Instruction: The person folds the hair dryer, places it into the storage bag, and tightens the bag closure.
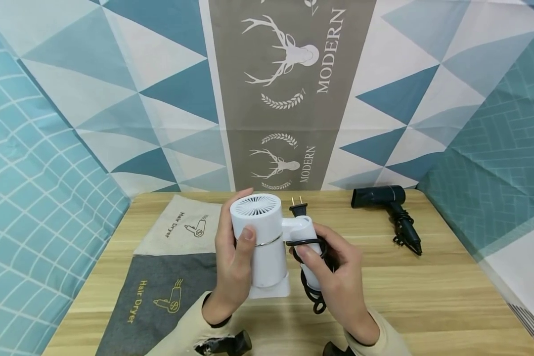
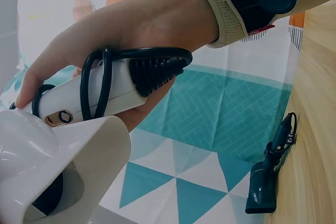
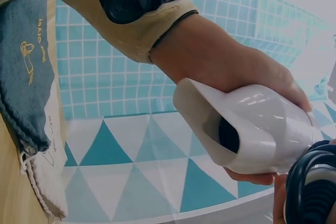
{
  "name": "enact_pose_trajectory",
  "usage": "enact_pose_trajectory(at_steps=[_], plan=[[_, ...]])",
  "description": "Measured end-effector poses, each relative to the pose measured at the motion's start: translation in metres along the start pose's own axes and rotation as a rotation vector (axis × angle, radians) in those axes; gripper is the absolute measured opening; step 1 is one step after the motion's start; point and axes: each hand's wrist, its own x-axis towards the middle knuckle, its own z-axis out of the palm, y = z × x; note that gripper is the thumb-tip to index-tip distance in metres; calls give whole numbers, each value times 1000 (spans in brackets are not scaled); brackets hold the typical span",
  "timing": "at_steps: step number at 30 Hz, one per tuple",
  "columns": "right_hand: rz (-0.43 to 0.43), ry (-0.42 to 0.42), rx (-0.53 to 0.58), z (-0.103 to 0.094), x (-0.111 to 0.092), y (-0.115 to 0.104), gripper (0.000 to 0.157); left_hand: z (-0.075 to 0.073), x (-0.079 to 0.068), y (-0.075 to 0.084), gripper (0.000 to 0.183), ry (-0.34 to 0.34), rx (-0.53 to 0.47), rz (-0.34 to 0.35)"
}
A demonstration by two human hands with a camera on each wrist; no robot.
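Both hands hold a white hair dryer [image 1: 267, 264] above the table, its vented round end up and its flared nozzle [image 1: 273, 289] down. My left hand [image 1: 231, 269] grips the barrel, thumb across the front. Around the white handle [image 2: 118, 88] my right hand [image 1: 344, 282] is wrapped, thumb on the front. A black power cord [image 2: 106, 85] is looped about that handle, and its two-pin plug [image 1: 298, 209] sticks up behind. The right wrist view shows the left hand [image 3: 226, 59] along the barrel and the nozzle opening [image 3: 197, 116].
A black hair dryer [image 1: 380, 197] with its cord wound on the handle lies at the back right of the wooden table [image 1: 431, 301]. On the left lie a cream drawstring bag [image 1: 178, 230] and a grey one [image 1: 149, 291], both printed "Hair Dryer". Patterned cloth [image 1: 173, 99] surrounds the table.
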Motion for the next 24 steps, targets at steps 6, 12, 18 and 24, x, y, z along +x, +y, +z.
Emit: enact_pose_trajectory(at_steps=[6,12,18,24], plan=[[-28,90,-49,10,-4,8,30,6,-3,-1,48,14,-11,-2],[-7,97,-29,13,-5,9,29,10,-5,0,44,10,-23,-2],[-3,74,-25,13,-4,10,29,7,-5,-6,45,-6,-17,-4],[18,22,-15,12,-1,10,31,-1,-2,-11,45,-14,15,-16]])
